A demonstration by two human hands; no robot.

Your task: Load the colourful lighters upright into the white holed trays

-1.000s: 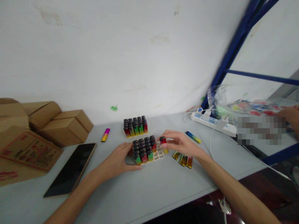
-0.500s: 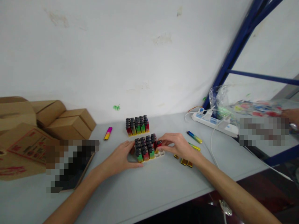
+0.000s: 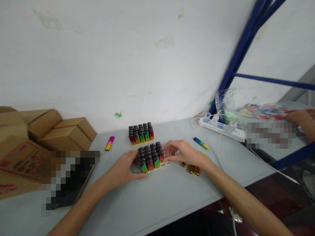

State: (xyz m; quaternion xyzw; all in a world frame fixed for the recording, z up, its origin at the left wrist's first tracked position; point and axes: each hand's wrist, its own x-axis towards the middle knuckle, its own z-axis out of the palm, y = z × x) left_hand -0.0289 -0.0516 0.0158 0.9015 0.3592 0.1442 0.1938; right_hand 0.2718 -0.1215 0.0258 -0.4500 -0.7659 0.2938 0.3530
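Note:
Upright lighters with black tops and red, green and yellow bodies fill most of a pale tray; its right end shows bare slots. My left hand braces the tray's left end, thumb along the front and fingers behind. At the other end my right hand has thumb and forefinger apart beside a red lighter standing in the tray. No lighter shows between those fingers. Loose gold lighters lie just below the right hand, partly covered by it.
A second block of lighters stands behind. Single lighters lie left and right. Cardboard boxes and a blurred dark object are at left. A power strip and another person's hand are at right.
The red lighter that my right fingers held now stands in the tray, and those fingers have parted from it. My left hand keeps its place at the tray. The view has shifted slightly.

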